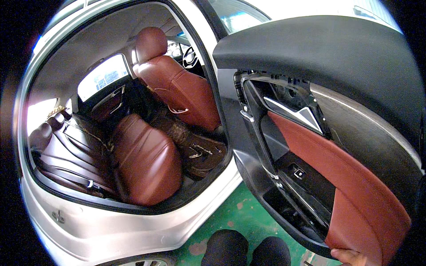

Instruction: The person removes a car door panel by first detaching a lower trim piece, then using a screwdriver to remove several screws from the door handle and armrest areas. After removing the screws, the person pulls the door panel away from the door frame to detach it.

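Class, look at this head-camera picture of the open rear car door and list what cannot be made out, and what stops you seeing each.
- Right hand: head view, cut off by the lower edge; its grip on the door panel cannot be judged.
- Left hand: nowhere in the head view.
- Window switch: too small to read.
- Front footwell: hidden behind the front seat.
- Debris on the rear floor mat: too small to identify.

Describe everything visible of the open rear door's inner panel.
The door panel stands swung open at right. Its top is black, with a grey trim strip, a silver inner handle, reddish-brown leather-like padding, a black window switch and a lower pocket. A hand touches its bottom edge.
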Demonstrator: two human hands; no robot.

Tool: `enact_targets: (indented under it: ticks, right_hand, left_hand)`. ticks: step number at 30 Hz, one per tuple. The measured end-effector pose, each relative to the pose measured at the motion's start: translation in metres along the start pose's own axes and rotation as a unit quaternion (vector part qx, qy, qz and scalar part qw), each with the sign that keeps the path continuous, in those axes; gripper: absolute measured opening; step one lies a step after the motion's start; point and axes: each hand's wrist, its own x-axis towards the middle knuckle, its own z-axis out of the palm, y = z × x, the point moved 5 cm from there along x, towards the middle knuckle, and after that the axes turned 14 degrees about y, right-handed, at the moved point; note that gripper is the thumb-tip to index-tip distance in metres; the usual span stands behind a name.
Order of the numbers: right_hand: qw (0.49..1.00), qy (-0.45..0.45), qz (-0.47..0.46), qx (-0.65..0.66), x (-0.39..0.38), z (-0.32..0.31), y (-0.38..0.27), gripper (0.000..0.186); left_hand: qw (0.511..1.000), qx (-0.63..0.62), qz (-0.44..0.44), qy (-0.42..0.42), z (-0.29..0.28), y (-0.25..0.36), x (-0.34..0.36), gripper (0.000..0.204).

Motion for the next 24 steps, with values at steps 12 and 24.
enact_targets:
  ticks: [12,24]
  right_hand:
    - [0.998,0.010,-0.017,-0.058,0.003,0.007,-0.004,0.034]
    - [0.958,0.094,-0.265,-0.051,-0.028,0.013,0.019,0.063]
  left_hand:
    - [1.000,-0.002,-0.020,0.006,-0.002,0.010,0.009,0.036]
    - [0.999,-0.010,-0.038,0.016,-0.012,0.016,0.005,0.040]
